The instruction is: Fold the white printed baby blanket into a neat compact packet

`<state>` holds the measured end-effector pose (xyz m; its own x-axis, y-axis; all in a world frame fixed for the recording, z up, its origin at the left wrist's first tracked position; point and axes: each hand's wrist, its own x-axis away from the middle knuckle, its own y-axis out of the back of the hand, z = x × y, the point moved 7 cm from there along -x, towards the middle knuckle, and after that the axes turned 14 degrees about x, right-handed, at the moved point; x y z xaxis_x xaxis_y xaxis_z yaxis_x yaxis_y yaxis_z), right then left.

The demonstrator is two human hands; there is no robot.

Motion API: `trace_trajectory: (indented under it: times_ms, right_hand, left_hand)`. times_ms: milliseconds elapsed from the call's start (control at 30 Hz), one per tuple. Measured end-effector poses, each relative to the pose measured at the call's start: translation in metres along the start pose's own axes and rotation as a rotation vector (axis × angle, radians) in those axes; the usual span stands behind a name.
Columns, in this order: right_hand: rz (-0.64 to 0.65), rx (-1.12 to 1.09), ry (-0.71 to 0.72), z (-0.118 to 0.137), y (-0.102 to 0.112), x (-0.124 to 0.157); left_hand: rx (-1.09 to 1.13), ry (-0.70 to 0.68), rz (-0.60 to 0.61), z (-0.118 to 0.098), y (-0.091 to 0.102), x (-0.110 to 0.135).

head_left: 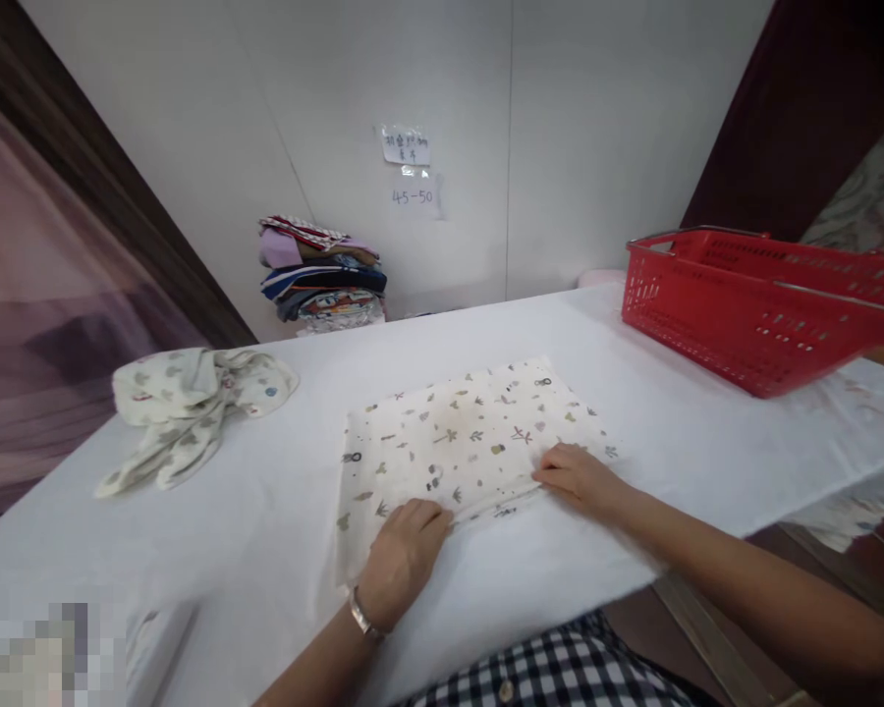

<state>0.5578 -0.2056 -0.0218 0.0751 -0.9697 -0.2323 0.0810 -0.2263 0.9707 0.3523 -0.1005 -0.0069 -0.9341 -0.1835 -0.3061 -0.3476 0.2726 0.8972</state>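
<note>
A cream cloth with small printed figures lies flat and folded in a rectangle on the white table. My left hand, with a bracelet at the wrist, has its fingers curled on the cloth's near edge. My right hand rests on the same near edge further right, fingers bent and pressed down on the fabric. Both hands grip or pinch that edge.
A crumpled garment of similar print lies at the left of the table. A stack of folded clothes stands against the back wall. A red plastic basket sits at the right. Paper notes hang on the wall.
</note>
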Motion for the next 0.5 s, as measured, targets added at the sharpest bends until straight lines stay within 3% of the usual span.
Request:
trace_trajectory:
  times_ms: [167, 267, 400, 500]
  right_hand:
    - [-0.043, 0.050, 0.020, 0.004, 0.001, 0.008]
    - [-0.031, -0.020, 0.026, 0.007, 0.007, 0.007]
    - [-0.006, -0.157, -0.123, 0.001, 0.013, -0.015]
    - [-0.037, -0.098, -0.197, -0.009, 0.010, -0.038]
  left_hand:
    - [-0.034, 0.084, -0.046, 0.010, 0.014, 0.018]
    - [0.072, 0.157, -0.033, 0.017, 0.020, 0.029]
    - [0.236, 0.282, -0.026, 0.031, 0.032, 0.021]
    - [0.077, 0.328, -0.135, 0.051, 0.044, 0.010]
